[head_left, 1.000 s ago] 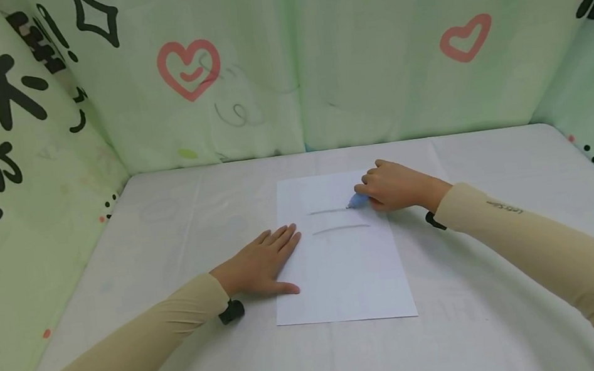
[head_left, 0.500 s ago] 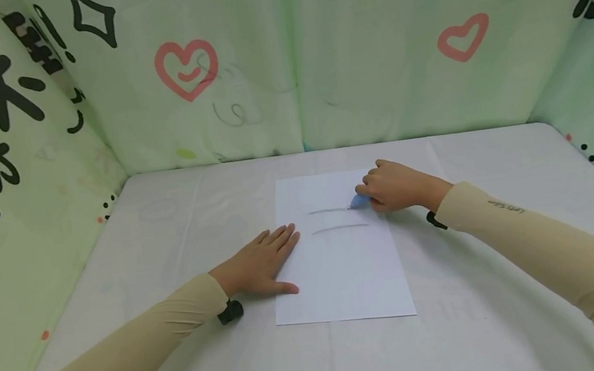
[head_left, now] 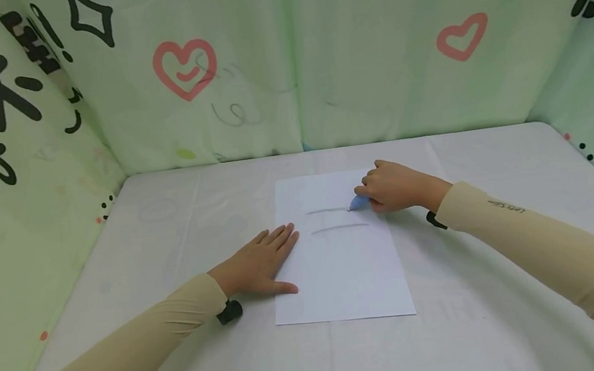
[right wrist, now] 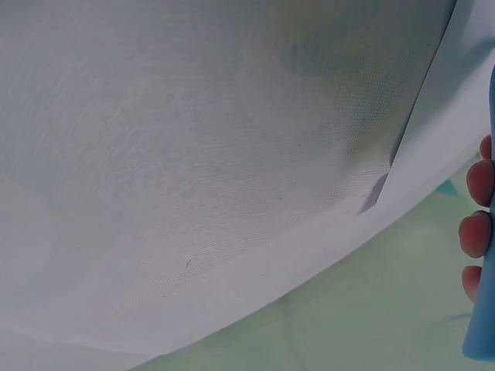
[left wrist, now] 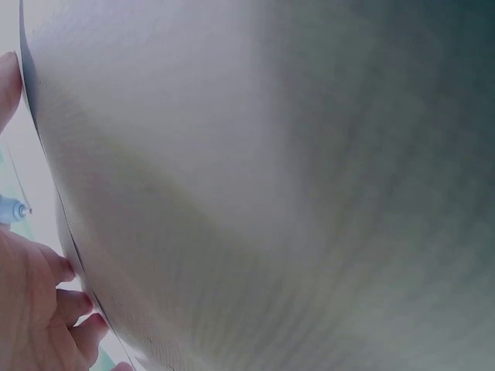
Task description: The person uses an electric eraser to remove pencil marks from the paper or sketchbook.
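Observation:
A white sheet of paper (head_left: 344,280) lies on the table with two faint grey lines across its upper half. My left hand (head_left: 257,264) rests flat at the sheet's left edge, fingers spread and straight. My right hand (head_left: 401,185) grips a thick blue pen-like tool (head_left: 358,203) at the upper right of the sheet. The tool's narrow tip points left, right at the right end of the upper line (head_left: 326,210). In the right wrist view, curled fingertips (right wrist: 479,182) wrap the blue barrel. Its exact kind I cannot tell.
A white cloth covers the table (head_left: 185,366). Green printed curtains (head_left: 369,93) with red hearts and black characters enclose the back and both sides. Dark bands sit on both wrists, under tan sleeves (head_left: 147,333).
Almost nothing differs: the blue tool's tip has shifted very slightly to the right along the upper line. The left hand stays flat on the paper, and the head view drifts a little.

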Available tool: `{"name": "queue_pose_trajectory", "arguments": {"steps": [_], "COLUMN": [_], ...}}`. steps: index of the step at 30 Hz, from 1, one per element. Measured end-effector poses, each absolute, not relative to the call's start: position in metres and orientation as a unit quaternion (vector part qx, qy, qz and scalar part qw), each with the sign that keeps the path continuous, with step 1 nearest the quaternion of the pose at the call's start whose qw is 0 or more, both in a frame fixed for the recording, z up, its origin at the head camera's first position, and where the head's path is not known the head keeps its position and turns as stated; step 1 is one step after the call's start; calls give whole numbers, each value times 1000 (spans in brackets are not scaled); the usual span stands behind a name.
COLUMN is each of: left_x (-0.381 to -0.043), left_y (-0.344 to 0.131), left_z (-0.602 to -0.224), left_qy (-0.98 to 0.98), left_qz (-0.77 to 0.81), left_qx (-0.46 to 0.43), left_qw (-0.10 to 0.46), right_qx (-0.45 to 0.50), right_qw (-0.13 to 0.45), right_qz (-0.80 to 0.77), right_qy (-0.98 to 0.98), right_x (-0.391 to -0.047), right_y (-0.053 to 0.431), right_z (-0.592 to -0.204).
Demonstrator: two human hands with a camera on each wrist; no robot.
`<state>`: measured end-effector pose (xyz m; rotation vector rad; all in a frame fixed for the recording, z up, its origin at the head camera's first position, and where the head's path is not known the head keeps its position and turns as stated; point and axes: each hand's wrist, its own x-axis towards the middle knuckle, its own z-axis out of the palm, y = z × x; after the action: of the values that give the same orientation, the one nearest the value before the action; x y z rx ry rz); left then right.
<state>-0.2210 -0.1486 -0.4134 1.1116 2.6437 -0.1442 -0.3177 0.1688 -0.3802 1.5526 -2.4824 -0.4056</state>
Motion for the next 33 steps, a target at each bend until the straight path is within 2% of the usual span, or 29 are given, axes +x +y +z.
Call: {"name": "queue_pose_trajectory", "arguments": {"steps": [11, 23, 33], "left_x": [-221, -222, -220], "left_y": [-147, -150, -148], "left_z": [-411, -413, -411], "left_qy": [912, 914, 913], "left_qz": [-43, -48, -40], "left_qx": [383, 379, 383], "left_qw": [138, 135, 137], "right_qx": [525, 522, 524], "right_qw": [127, 100, 124], "right_qz": [-133, -137, -133], "right_qy": [-831, -836, -832], "right_x": [-321, -319, -322], "right_y": [167, 169, 167], "right_z": [-383, -381, -384]}}
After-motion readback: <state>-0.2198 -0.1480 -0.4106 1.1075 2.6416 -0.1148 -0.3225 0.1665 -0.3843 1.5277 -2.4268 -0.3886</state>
